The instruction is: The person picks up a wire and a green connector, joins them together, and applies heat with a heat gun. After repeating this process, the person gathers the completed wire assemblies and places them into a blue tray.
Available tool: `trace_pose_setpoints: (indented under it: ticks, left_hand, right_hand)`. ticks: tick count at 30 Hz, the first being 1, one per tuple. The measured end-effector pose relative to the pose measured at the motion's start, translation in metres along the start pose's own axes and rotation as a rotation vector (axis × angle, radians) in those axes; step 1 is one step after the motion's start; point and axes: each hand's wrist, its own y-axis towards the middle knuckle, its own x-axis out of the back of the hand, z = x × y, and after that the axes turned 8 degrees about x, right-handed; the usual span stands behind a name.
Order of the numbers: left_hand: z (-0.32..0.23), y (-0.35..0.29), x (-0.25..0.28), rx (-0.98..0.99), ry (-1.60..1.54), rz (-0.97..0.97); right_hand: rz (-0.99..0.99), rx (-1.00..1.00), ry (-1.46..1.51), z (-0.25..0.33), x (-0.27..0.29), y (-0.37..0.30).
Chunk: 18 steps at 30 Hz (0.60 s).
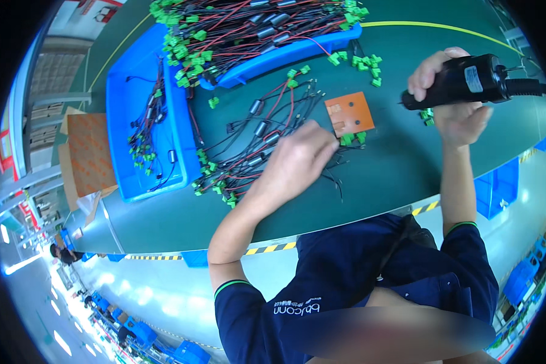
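Note:
My right hand (458,91) is wrapped round a black electric screwdriver (467,82), raised above the right part of the table, its tip pointing left. Closed in a pinch, my left hand (300,158) rests just left of the orange fixture block (350,114). What its fingertips hold is hidden, though black wire ends stick out past them. Green terminal connectors (353,139) sit against the block's near edge, beside my left fingertips. A spread of wire harnesses (261,128), with red and black leads and dark cylinders, lies left of the block, partly under my left hand.
Behind the work spot a blue bin (285,57) is heaped with harnesses. Another blue bin (191,161) at the left holds a few more. Loose green connectors (367,64) lie behind the block. An open cardboard box (91,155) stands far left. The screwdriver's cable (528,87) runs off right.

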Motion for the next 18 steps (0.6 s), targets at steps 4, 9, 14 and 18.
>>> trace_pose_setpoints:
  ticks: [4,9,14,18]
  left_hand:
    - [-0.019,-0.02,0.016,-0.153,0.036,0.168]
    - [-0.009,-0.003,0.06,-0.069,0.246,-0.086]
    - [0.02,0.038,0.073,0.143,0.613,-0.272]
    - [0.03,0.04,0.066,0.219,0.615,-0.174]
  right_hand:
    - [0.172,-0.095,0.027,-0.009,0.061,0.002]
    - [-0.062,-0.19,-0.157,-0.029,0.107,-0.013]
    - [-0.019,-0.159,-1.154,-0.036,0.113,-0.02]
    - [-0.076,-0.254,-1.16,-0.044,0.111,-0.029]
